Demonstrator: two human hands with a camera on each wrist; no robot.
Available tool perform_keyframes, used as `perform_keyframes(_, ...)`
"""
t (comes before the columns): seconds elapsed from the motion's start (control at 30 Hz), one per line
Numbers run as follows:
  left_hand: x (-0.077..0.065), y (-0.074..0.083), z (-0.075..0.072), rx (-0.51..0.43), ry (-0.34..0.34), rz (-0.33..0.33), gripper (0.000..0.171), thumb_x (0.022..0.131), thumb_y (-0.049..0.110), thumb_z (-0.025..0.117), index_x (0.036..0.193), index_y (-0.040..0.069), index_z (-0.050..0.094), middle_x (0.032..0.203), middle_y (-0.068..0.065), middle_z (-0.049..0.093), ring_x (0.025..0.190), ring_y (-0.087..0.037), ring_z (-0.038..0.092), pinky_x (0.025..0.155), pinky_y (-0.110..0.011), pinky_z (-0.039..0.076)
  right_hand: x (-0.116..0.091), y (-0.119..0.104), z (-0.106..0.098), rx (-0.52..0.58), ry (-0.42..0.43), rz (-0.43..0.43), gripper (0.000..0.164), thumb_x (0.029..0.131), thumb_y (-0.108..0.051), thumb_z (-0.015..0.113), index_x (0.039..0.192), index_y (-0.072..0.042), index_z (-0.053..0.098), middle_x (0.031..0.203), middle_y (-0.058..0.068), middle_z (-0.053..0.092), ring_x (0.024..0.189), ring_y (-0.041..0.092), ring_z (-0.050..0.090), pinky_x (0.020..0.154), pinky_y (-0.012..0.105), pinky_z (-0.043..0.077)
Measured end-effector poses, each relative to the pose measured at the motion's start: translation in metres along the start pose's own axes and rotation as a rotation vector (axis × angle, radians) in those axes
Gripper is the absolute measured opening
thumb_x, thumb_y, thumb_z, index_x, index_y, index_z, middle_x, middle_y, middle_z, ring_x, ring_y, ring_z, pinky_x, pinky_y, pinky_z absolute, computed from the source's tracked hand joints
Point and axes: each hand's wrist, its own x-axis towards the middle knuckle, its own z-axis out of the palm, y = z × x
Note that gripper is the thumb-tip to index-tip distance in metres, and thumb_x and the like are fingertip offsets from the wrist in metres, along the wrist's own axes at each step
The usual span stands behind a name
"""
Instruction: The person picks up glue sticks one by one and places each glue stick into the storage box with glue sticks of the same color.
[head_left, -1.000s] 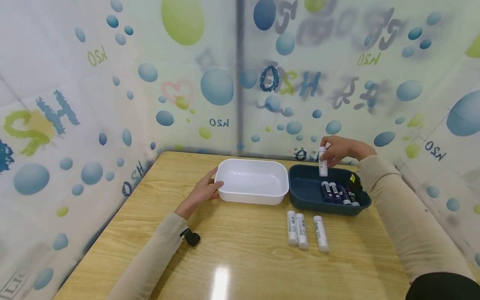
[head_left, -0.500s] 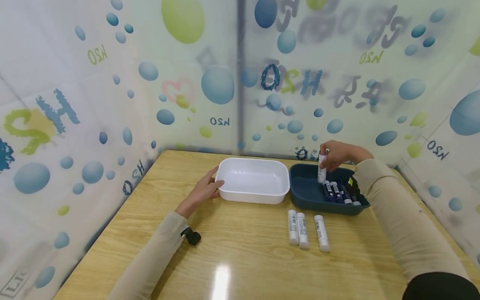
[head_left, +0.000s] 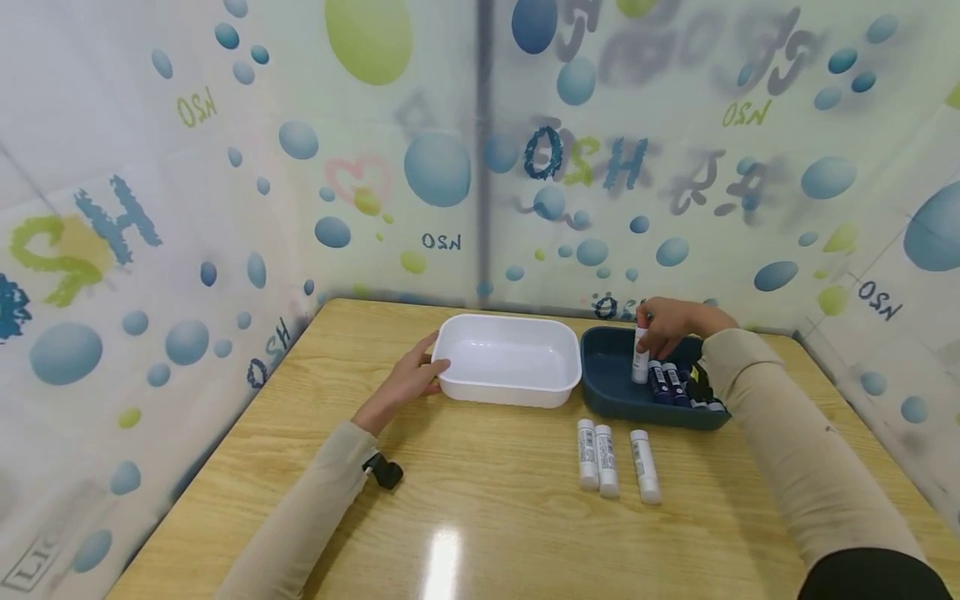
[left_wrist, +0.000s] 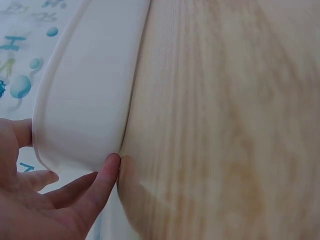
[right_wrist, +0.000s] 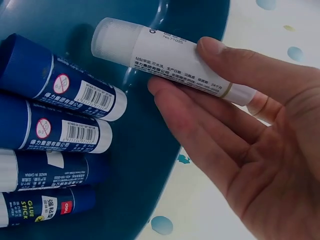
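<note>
My right hand point(head_left: 670, 325) pinches a white glue stick point(head_left: 640, 367) between thumb and fingers. The stick stands nearly upright, its lower end inside the dark teal tray point(head_left: 611, 396). In the right wrist view several navy glue sticks point(right_wrist: 65, 82) lie side by side in the tray, next to the held white one point(right_wrist: 165, 57). At the left end of a white tray point(head_left: 510, 395), my left hand point(head_left: 405, 379) grips the rim and wall; the left wrist view has its fingertips against the tray's side, near the wood. The white tray holds nothing.
Three white glue sticks point(head_left: 606, 461) lie on the wooden table point(head_left: 480, 492) in front of the teal tray. Patterned curtains point(head_left: 435, 275) stand behind and at both sides. The two trays sit side by side near the back edge.
My right hand has lowered the white glue stick further into the teal tray, moving slightly left. My left hand still holds the white tray in the same place.
</note>
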Motion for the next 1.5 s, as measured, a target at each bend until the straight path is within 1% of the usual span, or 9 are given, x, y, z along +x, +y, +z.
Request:
perform_keyframes(0.2, 0.0, 0.0, -0.001, -0.001, -0.004, 0.002, 0.071, 0.106, 0.031, 0.058, 0.167, 0.025, 0.02, 0.146, -0.025, 0.053, 0.115, -0.031, 0.067, 0.09, -0.037, 0.063, -0.001, 0.0, 0.001, -0.025, -0.037, 0.019, 0.03, 0.096, -0.008, 0.071, 0.101, 0.002, 0.043, 0.102, 0.025, 0.072, 0.089, 0.032, 0.076, 0.077, 0.042, 0.065)
perform_keyframes(0.37, 0.0, -0.001, -0.001, 0.005, -0.008, 0.011, 0.072, 0.106, 0.031, 0.058, 0.167, 0.024, 0.02, 0.145, -0.026, 0.053, 0.114, -0.031, 0.068, 0.089, -0.036, 0.063, 0.001, 0.004, 0.004, -0.026, -0.066, 0.047, 0.031, 0.098, -0.01, 0.07, 0.103, 0.002, 0.042, 0.1, 0.023, 0.073, 0.087, 0.029, 0.077, 0.077, 0.041, 0.065)
perform_keyframes(0.7, 0.002, -0.001, 0.0, 0.005, -0.003, -0.006, 0.072, 0.106, 0.031, 0.058, 0.167, 0.025, 0.021, 0.147, -0.025, 0.052, 0.116, -0.031, 0.067, 0.09, -0.037, 0.063, 0.003, 0.008, 0.008, -0.013, -0.062, 0.076, 0.031, 0.1, -0.012, 0.067, 0.112, 0.003, 0.042, 0.096, 0.018, 0.071, 0.085, 0.024, 0.073, 0.077, 0.04, 0.064)
perform_keyframes(0.77, 0.002, -0.001, 0.0, 0.005, -0.001, -0.009, 0.072, 0.106, 0.032, 0.058, 0.167, 0.026, 0.021, 0.147, -0.024, 0.053, 0.116, -0.031, 0.067, 0.09, -0.037, 0.063, 0.003, 0.008, 0.008, -0.016, -0.059, 0.072, 0.031, 0.1, -0.012, 0.067, 0.111, 0.003, 0.042, 0.095, 0.018, 0.071, 0.084, 0.025, 0.073, 0.077, 0.04, 0.064)
perform_keyframes(0.97, 0.001, 0.0, 0.0, 0.001, -0.007, 0.01, 0.071, 0.107, 0.03, 0.057, 0.167, 0.023, 0.019, 0.144, -0.027, 0.055, 0.113, -0.03, 0.068, 0.089, -0.037, 0.063, 0.002, 0.007, 0.009, -0.045, -0.061, 0.061, 0.03, 0.101, -0.015, 0.066, 0.112, 0.003, 0.044, 0.098, 0.021, 0.07, 0.089, 0.028, 0.073, 0.078, 0.042, 0.064)
perform_keyframes(1.1, -0.001, 0.001, -0.001, -0.007, -0.014, 0.019, 0.071, 0.107, 0.03, 0.056, 0.167, 0.024, 0.019, 0.141, -0.027, 0.056, 0.111, -0.028, 0.067, 0.09, -0.038, 0.062, 0.003, 0.01, 0.01, -0.041, -0.07, 0.062, 0.026, 0.102, -0.015, 0.064, 0.112, 0.003, 0.047, 0.099, 0.019, 0.068, 0.091, 0.03, 0.071, 0.079, 0.043, 0.064)
perform_keyframes(1.23, -0.002, 0.0, -0.001, -0.01, -0.016, 0.017, 0.071, 0.107, 0.031, 0.056, 0.167, 0.024, 0.019, 0.141, -0.027, 0.056, 0.111, -0.027, 0.067, 0.092, -0.039, 0.062, 0.004, 0.013, 0.014, -0.021, -0.08, 0.063, 0.023, 0.103, -0.014, 0.063, 0.111, 0.002, 0.049, 0.098, 0.016, 0.066, 0.087, 0.027, 0.069, 0.078, 0.043, 0.063)
perform_keyframes(1.4, -0.002, 0.0, -0.002, -0.014, -0.02, 0.016, 0.072, 0.107, 0.031, 0.057, 0.167, 0.024, 0.018, 0.141, -0.027, 0.056, 0.11, -0.028, 0.068, 0.093, -0.041, 0.062, 0.003, 0.014, 0.017, -0.061, -0.066, 0.056, 0.019, 0.102, -0.016, 0.063, 0.108, 0.0, 0.056, 0.091, 0.011, 0.065, 0.078, 0.02, 0.063, 0.07, 0.036, 0.059)
perform_keyframes(1.5, -0.002, 0.001, -0.003, -0.022, -0.022, 0.014, 0.072, 0.107, 0.03, 0.056, 0.168, 0.023, 0.017, 0.143, -0.028, 0.054, 0.11, -0.027, 0.067, 0.095, -0.044, 0.061, 0.003, 0.015, 0.017, -0.093, -0.057, 0.051, 0.019, 0.103, -0.017, 0.063, 0.109, 0.0, 0.06, 0.088, 0.009, 0.065, 0.075, 0.018, 0.061, 0.067, 0.033, 0.056)
